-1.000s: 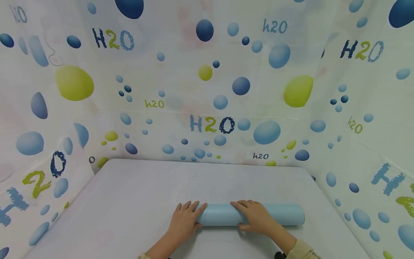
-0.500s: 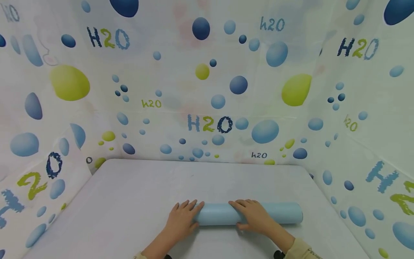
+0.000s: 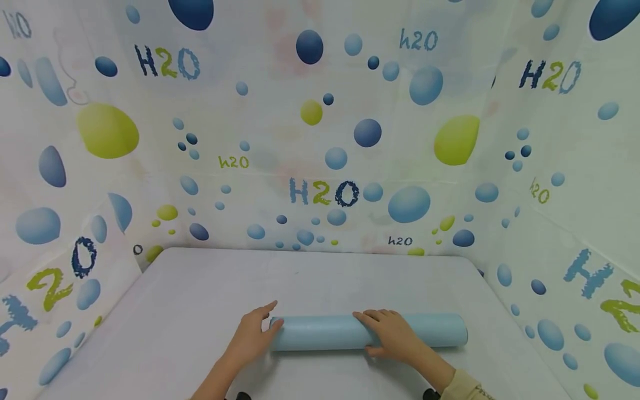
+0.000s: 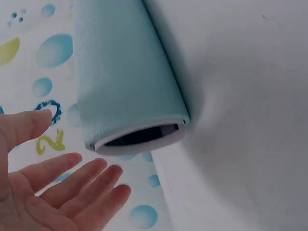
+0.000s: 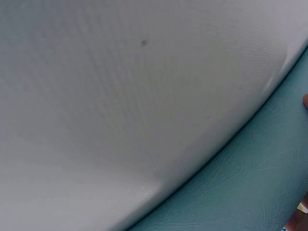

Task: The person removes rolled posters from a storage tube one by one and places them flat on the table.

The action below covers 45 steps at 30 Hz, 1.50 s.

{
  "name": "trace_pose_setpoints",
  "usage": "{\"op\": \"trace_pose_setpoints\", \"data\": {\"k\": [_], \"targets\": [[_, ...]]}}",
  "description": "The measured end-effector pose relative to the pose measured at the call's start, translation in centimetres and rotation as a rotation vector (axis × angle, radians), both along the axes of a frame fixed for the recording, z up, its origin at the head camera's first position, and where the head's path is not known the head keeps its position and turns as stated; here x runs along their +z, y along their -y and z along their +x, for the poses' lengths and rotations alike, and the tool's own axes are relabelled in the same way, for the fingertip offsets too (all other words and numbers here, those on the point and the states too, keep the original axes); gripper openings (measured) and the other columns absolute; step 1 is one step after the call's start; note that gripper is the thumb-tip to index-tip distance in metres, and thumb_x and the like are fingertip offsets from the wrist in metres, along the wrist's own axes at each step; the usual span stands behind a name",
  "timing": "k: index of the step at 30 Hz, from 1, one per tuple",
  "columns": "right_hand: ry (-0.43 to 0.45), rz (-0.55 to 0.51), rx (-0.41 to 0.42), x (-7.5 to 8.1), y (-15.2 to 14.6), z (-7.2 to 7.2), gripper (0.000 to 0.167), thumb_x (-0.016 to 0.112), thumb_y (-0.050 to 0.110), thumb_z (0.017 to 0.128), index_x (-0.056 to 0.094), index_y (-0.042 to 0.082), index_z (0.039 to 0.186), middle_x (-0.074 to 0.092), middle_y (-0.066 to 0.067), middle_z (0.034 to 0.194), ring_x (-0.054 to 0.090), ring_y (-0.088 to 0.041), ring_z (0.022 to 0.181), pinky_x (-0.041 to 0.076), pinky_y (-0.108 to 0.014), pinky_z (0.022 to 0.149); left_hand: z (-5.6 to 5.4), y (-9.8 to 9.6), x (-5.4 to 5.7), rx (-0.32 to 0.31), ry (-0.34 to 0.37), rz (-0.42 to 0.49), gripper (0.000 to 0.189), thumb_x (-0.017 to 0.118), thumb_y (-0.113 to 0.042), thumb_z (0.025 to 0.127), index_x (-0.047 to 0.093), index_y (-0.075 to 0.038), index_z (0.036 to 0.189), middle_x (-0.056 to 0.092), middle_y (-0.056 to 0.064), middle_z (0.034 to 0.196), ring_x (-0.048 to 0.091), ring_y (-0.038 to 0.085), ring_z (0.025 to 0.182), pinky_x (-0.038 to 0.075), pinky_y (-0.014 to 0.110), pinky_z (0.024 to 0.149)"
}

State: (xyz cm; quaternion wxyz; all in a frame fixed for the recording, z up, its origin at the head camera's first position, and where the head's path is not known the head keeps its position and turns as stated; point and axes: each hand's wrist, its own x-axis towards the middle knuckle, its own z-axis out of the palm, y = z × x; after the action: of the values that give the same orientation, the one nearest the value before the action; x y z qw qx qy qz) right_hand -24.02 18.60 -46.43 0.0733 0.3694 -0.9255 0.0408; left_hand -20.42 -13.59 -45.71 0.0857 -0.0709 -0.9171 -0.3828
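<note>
A light blue roll of leather-textured sheet lies crosswise on the white table. In the left wrist view the roll shows a hollow, flattened end with a pale rim. My left hand is beside that left end, fingers spread; the left wrist view shows the hand with its palm turned up and a gap to the rim. My right hand grips the roll right of its middle, fingers over the top and thumb on the near side. The right wrist view has the roll with only bits of fingers at the edge.
The white table has rounded far corners. Behind it and at both sides hangs a white curtain printed with blue and green drops and H2O lettering. A beige sleeve shows at the right forearm.
My left hand has let go of the roll and moved left, uncovering its left end. The right hand stays on the roll, which lies in about the same place.
</note>
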Motion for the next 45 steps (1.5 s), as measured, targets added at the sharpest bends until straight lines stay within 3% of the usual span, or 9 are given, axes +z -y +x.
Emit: {"op": "trace_pose_setpoints", "data": {"k": [5,11,14,19,25,31,45], "targets": [[-0.015,-0.018,0.013,0.0,-0.1,0.0,0.071,0.074,0.039,0.073,0.047,0.012,0.133,0.056,-0.007,0.118,0.055,-0.027,0.102,0.044,-0.049,0.083,0.2,1.3,-0.1,0.047,0.150,0.230,0.049,0.059,-0.023,0.090,0.048,0.008,0.127,0.057,0.022,0.117,0.058,0.034,0.103,0.049,0.042,0.081],[-0.009,-0.018,0.009,-0.1,-0.1,0.0,0.072,0.074,0.040,0.073,0.046,0.013,0.134,0.056,-0.007,0.118,0.055,-0.027,0.102,0.044,-0.049,0.084,0.0,2.1,-0.3,0.086,0.383,0.510,0.055,0.052,-0.024,0.093,0.037,0.016,0.129,0.047,0.033,0.123,0.054,0.038,0.108,0.051,0.039,0.078],[0.005,-0.014,0.002,-0.2,-0.1,-0.1,0.072,0.073,0.041,0.074,0.045,0.015,0.135,0.055,-0.006,0.119,0.055,-0.026,0.103,0.043,-0.049,0.085,0.1,2.4,-0.4,0.085,0.448,0.594,0.053,0.050,-0.022,0.093,0.039,0.019,0.125,0.049,0.033,0.121,0.055,0.038,0.107,0.051,0.040,0.078],[0.012,-0.015,0.001,-0.2,-0.1,-0.2,0.072,0.072,0.041,0.074,0.045,0.014,0.135,0.055,-0.006,0.119,0.055,-0.027,0.103,0.043,-0.049,0.085,0.5,2.9,-0.9,0.016,0.535,0.664,0.050,0.050,-0.024,0.093,0.047,0.018,0.119,0.057,0.025,0.114,0.057,0.032,0.104,0.050,0.041,0.081],[0.008,-0.018,-0.004,-0.2,-0.1,-0.1,0.071,0.072,0.041,0.074,0.045,0.014,0.135,0.056,-0.006,0.119,0.055,-0.026,0.103,0.043,-0.048,0.085,0.5,2.9,-1.6,-0.050,0.578,0.679,0.052,0.048,-0.025,0.095,0.044,0.020,0.120,0.060,0.020,0.109,0.059,0.026,0.099,0.050,0.039,0.081],[0.001,-0.018,-0.001,-0.5,-0.1,-0.3,0.071,0.072,0.042,0.074,0.044,0.016,0.135,0.056,-0.005,0.119,0.055,-0.026,0.103,0.044,-0.048,0.085,0.3,2.7,-2.0,-0.074,0.577,0.687,0.051,0.046,-0.023,0.096,0.040,0.022,0.121,0.062,0.015,0.104,0.060,0.022,0.095,0.049,0.038,0.082],[-0.023,-0.028,0.000,-0.8,-0.1,-0.4,0.071,0.072,0.042,0.074,0.046,0.017,0.134,0.056,-0.005,0.117,0.056,-0.025,0.101,0.045,-0.047,0.081,0.5,3.1,-2.1,-0.022,0.477,0.627,0.045,0.049,-0.018,0.095,0.045,0.021,0.117,0.062,0.018,0.103,0.061,0.024,0.092,0.051,0.038,0.079]]}}
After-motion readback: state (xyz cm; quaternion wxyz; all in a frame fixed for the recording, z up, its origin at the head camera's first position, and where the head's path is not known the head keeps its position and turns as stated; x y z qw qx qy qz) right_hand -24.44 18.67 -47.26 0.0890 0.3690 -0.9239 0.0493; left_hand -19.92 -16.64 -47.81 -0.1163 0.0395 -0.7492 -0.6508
